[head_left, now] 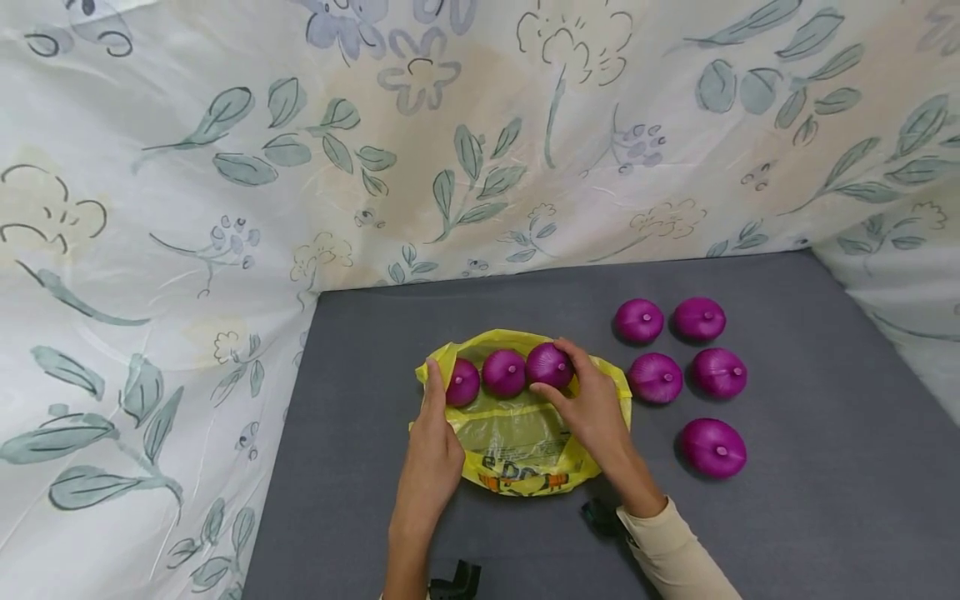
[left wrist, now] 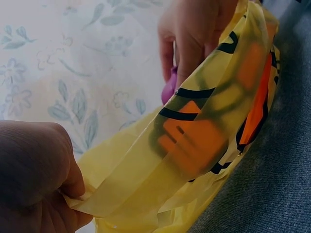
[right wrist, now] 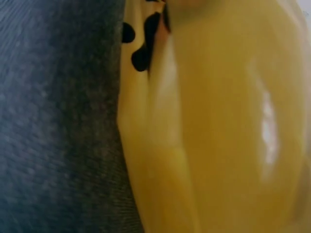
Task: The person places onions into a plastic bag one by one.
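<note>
Likely bagging: gripping a purple onion (head_left: 550, 367) with right hand (head_left: 596, 417) inside yellow bag (head_left: 513, 437), toward back edge of table (head_left: 345, 400); pinching bag with left hand (head_left: 432, 442). Next, probably release, reach for loose onions (head_left: 718, 373) toward back-right corner.

Head view forward-down, wrist views close (yellow bag (head_left: 510, 435) shared)
</note>
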A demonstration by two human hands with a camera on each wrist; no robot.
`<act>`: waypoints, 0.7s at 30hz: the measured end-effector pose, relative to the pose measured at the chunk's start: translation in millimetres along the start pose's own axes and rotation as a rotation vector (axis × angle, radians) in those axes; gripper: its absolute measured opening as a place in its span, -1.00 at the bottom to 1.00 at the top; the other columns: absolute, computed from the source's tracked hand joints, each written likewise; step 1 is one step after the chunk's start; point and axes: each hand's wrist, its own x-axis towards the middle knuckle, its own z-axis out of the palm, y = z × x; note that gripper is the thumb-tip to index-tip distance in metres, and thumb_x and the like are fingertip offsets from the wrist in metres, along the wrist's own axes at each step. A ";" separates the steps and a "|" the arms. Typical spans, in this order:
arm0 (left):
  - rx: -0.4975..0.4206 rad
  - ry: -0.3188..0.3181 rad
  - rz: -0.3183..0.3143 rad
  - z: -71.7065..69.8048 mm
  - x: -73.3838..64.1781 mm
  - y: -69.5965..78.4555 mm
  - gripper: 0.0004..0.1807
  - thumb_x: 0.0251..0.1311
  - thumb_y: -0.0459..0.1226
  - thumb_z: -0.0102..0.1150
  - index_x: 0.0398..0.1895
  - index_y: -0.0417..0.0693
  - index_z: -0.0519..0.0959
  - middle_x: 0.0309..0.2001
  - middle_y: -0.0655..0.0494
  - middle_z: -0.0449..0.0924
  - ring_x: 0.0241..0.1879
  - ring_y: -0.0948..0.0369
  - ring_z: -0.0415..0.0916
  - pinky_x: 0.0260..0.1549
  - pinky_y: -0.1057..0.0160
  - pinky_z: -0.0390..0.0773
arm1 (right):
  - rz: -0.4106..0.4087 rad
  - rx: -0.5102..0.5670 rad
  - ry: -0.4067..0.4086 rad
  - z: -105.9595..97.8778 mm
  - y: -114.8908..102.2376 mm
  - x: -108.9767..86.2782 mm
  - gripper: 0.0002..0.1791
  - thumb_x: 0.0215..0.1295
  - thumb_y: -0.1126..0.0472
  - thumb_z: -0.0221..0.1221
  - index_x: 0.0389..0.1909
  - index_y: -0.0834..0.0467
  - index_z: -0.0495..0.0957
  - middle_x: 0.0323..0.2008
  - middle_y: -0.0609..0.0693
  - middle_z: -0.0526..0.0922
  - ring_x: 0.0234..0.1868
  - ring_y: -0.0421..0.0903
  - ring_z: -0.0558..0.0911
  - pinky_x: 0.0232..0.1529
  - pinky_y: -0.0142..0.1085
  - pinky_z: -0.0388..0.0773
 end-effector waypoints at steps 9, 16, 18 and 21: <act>0.010 0.007 0.013 0.9 -1.0 -0.4 0.00 0.43 -0.63 -0.17 0.76 0.18 -0.29 0.72 -0.04 -0.08 0.31 -0.10 0.38 -0.34 0.22 0.37 | 0.039 -0.064 -0.046 4.2 1.2 -0.4 -0.16 0.22 0.13 0.55 0.48 0.14 0.41 0.52 0.21 0.41 0.31 0.22 0.61 0.22 0.14 0.58; 0.005 0.003 0.008 0.0 -1.3 0.3 0.01 0.41 -0.64 -0.17 0.76 0.17 -0.30 0.72 -0.04 -0.09 -0.19 -0.04 0.41 -0.51 0.26 0.27 | 0.028 -0.064 -0.050 3.8 0.2 -2.6 -0.13 0.26 0.13 0.52 0.52 0.19 0.36 0.58 0.17 0.32 0.41 0.22 0.52 0.29 0.13 0.53; 0.005 0.002 0.005 -0.2 -1.7 0.7 0.01 0.41 -0.64 -0.17 0.76 0.18 -0.31 0.72 -0.02 -0.10 -0.36 0.01 0.29 -0.52 0.26 0.26 | 0.017 -0.058 -0.045 3.0 -1.3 -3.1 -0.14 0.26 0.14 0.52 0.52 0.20 0.36 0.58 0.17 0.32 0.45 0.21 0.48 0.30 0.13 0.51; 0.008 0.004 0.007 -0.4 -2.3 1.0 0.00 0.42 -0.64 -0.17 0.76 0.16 -0.29 0.72 -0.01 -0.10 -0.27 -0.03 0.36 -0.49 0.25 0.27 | 0.001 -0.057 -0.030 0.5 -5.1 -4.0 -0.19 0.29 0.13 0.50 0.50 0.21 0.40 0.58 0.15 0.33 0.53 0.16 0.39 0.33 0.12 0.49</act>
